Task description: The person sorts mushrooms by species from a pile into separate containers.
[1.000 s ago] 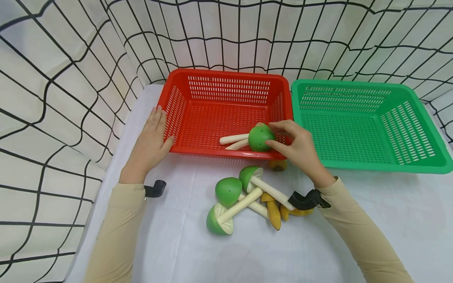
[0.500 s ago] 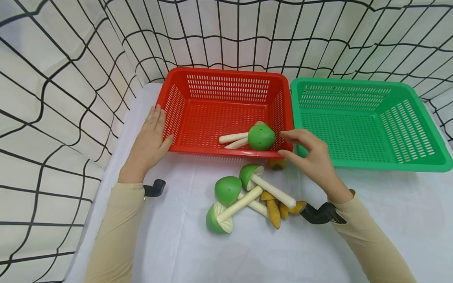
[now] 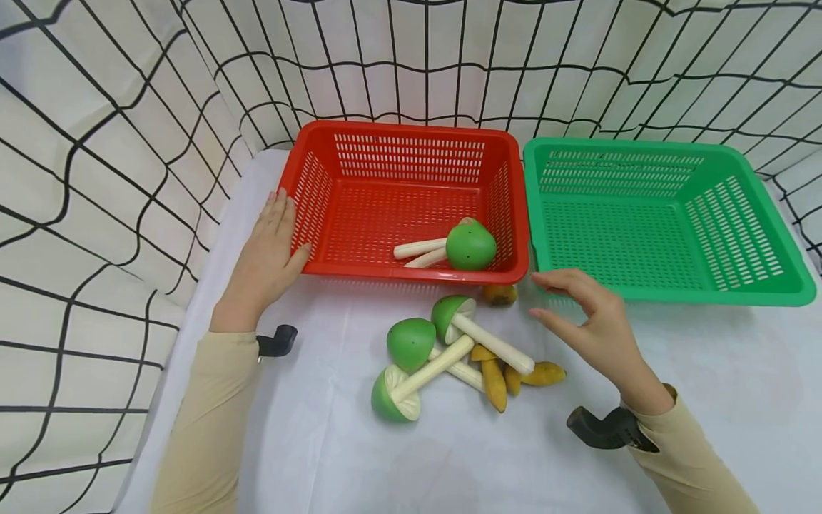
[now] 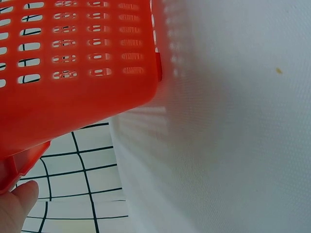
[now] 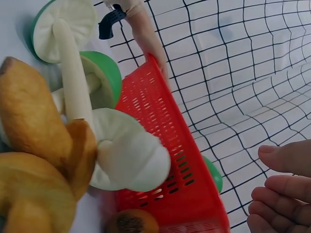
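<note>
We find the green mushroom (image 3: 488, 341) nearest the right hand (image 3: 597, 325) lying on its side, left of that hand. Its long axis slants: cap toward the red basket (image 3: 385, 273), stem end back toward the hand's side. The cap is green with a pale, ribbed underside; the stem is thick, smooth and cream. Farther left of the same hand, a second green mushroom (image 3: 427, 373) points its cap away from it; a third green mushroom (image 3: 411, 345) shows its dome, its stem passing beneath the second's. Ochre mushrooms (image 3: 493, 385) lie between these and the right wrist. Thumb and fingers of the right hand stand well apart, holding nothing, near the green basket (image 3: 700, 297). Beyond its fingertips, inside the red basket, two cream stems (image 3: 420, 248) point away, one from a green cap (image 3: 471, 245). The left hand (image 3: 263, 260) lies along the red basket's left rim, gripping nothing.
</note>
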A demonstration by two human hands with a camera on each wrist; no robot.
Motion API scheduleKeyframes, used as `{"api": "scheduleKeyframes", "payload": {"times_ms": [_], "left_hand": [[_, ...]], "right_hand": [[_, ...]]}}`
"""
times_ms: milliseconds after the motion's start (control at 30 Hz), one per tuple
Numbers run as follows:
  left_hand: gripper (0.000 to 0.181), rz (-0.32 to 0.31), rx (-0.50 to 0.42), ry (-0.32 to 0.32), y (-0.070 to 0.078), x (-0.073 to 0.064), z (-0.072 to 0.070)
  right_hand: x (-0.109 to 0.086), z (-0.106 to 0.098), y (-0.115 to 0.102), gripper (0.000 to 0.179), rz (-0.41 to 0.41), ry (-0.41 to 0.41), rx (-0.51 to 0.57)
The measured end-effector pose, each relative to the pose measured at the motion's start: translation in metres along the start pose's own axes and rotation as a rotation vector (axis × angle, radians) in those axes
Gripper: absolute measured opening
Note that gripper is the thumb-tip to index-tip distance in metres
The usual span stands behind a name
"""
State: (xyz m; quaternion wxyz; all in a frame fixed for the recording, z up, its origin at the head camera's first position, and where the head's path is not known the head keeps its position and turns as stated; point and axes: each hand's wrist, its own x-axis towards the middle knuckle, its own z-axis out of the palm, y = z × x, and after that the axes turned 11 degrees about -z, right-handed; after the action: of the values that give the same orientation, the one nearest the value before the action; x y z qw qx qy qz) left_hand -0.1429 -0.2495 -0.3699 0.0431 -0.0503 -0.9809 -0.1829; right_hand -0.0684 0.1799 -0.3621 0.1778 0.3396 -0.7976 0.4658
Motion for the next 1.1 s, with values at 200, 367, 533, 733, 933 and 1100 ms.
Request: {"api": "scheduleKeyframes", "payload": {"times_ms": [200,367,533,733,933,1100], "left_hand": [[0.066,0.005,0.002,-0.001,0.001,0.001,0.0],[0.066,0.007,0.005,-0.007,0.0,0.001,0.0],[0.066,0.007,0.001,-0.004,0.0,0.001,-0.001],[0.066,0.006,-0.003,-0.002,0.0,0.001,-0.001],[0.066,0.003,-0.008,0.002,0.0,0.0,0.0],[0.065,0.002,-0.005,0.003,0.0,0.0,0.0]], "right_hand": [[-0.02,0.005,0.002,0.053,0.017,-0.018,0.003],[-0.037,0.01,0.002,0.053,0.055,-0.039,0.015],[-0.048,0.013,-0.002,0.048,0.136,-0.065,0.027],[-0.054,0.015,-0.006,0.04,0.166,-0.122,0.051],[-0.056,0.017,-0.01,0.031,0.235,-0.167,0.052],[-0.057,0.019,-0.012,0.025,0.279,-0.164,0.061]]}}
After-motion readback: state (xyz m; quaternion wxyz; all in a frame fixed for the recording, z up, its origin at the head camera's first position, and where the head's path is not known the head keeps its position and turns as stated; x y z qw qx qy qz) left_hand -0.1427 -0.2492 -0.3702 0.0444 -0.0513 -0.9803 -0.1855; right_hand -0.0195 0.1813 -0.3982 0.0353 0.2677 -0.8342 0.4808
